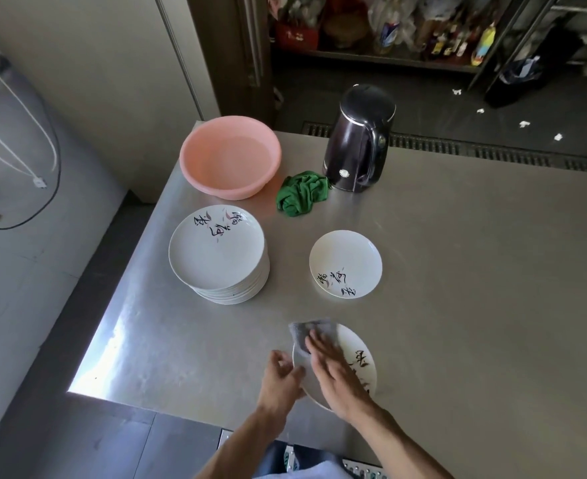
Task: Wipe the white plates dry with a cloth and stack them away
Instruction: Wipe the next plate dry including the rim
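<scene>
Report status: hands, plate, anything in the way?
Left hand grips plate edge. Right hand flat, pressing grey cloth on it. Nothing blocking; stack and lone plate sit apart.

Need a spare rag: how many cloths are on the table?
2: the grey cloth under the right hand on the near plate; the green cloth crumpled between basin and kettle.

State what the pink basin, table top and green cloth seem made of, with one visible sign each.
Pink basin: probably plastic, matt, uniformly coloured. Table top: likely brushed stainless steel, grey with streaky glare. Green cloth: soft fabric, crumpled into folds.
</scene>
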Demonstrator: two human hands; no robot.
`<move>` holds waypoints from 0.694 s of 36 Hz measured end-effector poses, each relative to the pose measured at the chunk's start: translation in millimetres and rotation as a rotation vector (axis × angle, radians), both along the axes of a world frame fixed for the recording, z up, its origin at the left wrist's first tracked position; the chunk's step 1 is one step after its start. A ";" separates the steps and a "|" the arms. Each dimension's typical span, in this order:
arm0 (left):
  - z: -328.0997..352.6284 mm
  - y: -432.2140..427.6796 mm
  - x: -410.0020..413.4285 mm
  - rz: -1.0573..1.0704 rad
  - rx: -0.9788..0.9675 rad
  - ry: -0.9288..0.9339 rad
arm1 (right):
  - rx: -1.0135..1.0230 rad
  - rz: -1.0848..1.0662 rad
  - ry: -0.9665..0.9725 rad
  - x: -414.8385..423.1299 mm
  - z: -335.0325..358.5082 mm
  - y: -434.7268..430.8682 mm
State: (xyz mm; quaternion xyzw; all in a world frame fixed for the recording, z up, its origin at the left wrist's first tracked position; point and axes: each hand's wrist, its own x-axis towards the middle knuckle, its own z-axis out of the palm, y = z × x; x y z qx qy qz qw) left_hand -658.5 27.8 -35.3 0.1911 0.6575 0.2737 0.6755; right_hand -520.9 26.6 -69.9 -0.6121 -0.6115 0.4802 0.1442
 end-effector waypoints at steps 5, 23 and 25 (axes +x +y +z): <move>-1.5 4.0 -3.3 -0.074 0.023 -0.078 | -0.081 -0.105 -0.403 4.3 -4.8 3.6; 11.8 8.5 -5.8 -0.176 0.103 -0.058 | 0.095 0.059 -0.306 -2.8 -9.6 -4.0; 8.2 6.2 -4.5 -0.055 0.059 -0.070 | -0.033 -0.072 -0.459 -0.6 -6.8 3.9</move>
